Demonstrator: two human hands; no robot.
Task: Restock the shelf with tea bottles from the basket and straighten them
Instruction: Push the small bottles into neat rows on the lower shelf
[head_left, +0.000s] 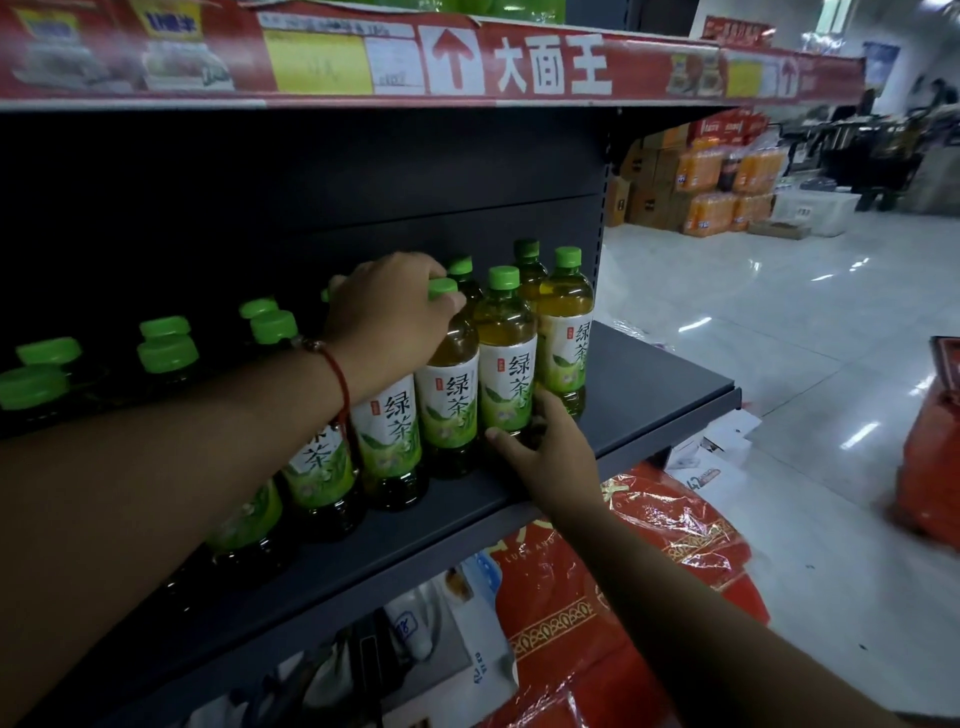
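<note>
Several green tea bottles with green caps and white-green labels stand in rows on the dark shelf (649, 395). My left hand (387, 312) grips the top of one front-row tea bottle (449, 395), fingers curled over its cap. My right hand (545, 447) touches the base of the neighbouring bottle (506, 374) with fingers spread around its bottom. A further bottle (563, 332) stands at the right end of the row. The basket cannot be made out with certainty.
A red price strip (467, 62) runs along the upper shelf. Red packages (623, 561) lie below the shelf. An orange-red object (935, 457) sits on the floor at right. Stacked boxes and orange drink packs (717, 187) stand far back.
</note>
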